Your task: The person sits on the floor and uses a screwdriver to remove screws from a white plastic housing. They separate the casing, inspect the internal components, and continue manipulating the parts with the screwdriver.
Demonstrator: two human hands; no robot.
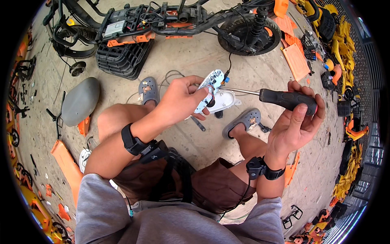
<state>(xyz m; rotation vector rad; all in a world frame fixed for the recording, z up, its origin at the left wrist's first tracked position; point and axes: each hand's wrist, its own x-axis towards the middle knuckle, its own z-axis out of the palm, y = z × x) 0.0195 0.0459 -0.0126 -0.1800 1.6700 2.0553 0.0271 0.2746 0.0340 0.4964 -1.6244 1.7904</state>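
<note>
One stripped scooter frame (162,20) lies at twelve o'clock on the bare concrete floor (195,57) of an outdoor yard, heaps of yellow and orange plastic panels (345,44) at three o'clock. Two grey clogs (148,90) sit centre. The right hand (298,118) grips one black-handled screwdriver (284,99); the left hand (180,99) clasps one white circuit board (211,87), centre, just above the knees.
</note>
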